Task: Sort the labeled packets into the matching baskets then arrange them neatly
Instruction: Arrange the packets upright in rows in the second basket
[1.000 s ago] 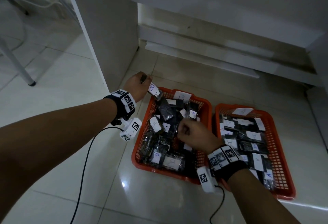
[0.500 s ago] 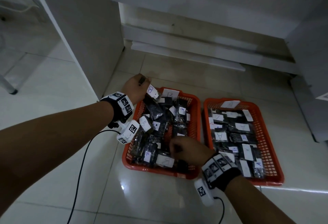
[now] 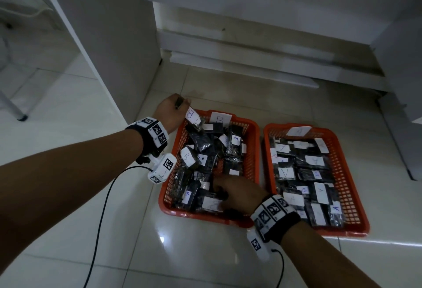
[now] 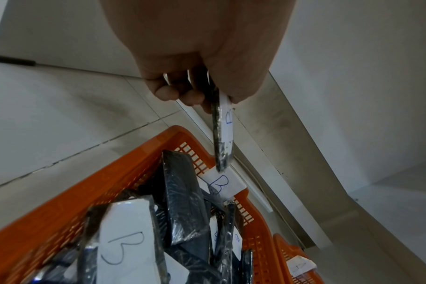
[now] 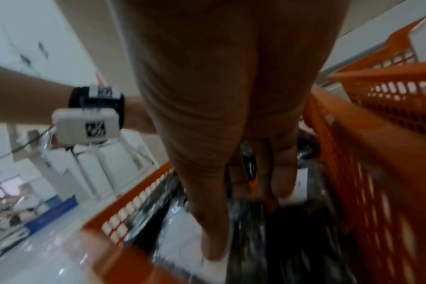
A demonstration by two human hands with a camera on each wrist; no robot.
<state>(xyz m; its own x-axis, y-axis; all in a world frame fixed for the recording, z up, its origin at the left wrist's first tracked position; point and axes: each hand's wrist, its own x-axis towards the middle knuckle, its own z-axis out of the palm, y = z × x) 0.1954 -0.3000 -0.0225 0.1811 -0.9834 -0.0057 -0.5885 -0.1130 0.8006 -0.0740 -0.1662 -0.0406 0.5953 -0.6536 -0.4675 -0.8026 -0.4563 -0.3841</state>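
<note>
**Sorting station: two baskets on the floor, both hands at the B basket**

Two orange baskets stand side by side on the tiled floor (image 3: pixel 114 230), close together but apart. The left basket (image 3: pixel 252 150) carries a paper tag marked B (image 3: pixel 220 118) on its far rim; the right basket (image 3: pixel 351 196) carries a tag marked A (image 3: pixel 298 131) on its far rim.

The left basket holds a loose, overlapping heap of dark packets (image 3: pixel 205 148) in clear wrap, several showing white labels marked B. They lie at mixed angles, some tilted against each other. The right basket holds packets labelled A (image 3: pixel 285 173), lying flatter and in rough rows.

The left hand (image 3: pixel 170 114) is raised over the far left corner of the B basket. Its fingers (image 4: pixel 168 92) are curled and, with the thumb, pinch the top end of one packet marked B (image 4: pixel 225 132). That packet hangs edge-on, clear of the heap, with its lower end just above the basket's B tag in the left wrist view.

The right hand (image 3: pixel 237 193) is low inside the near part of the B basket, back of the hand upward. Its fingers (image 5: pixel 283 173) reach down among the packets and touch them; the right wrist view is blurred, and whether they grip a packet cannot be told.

A cabinet (image 3: pixel 109 36) stands just behind the left hand.
</note>
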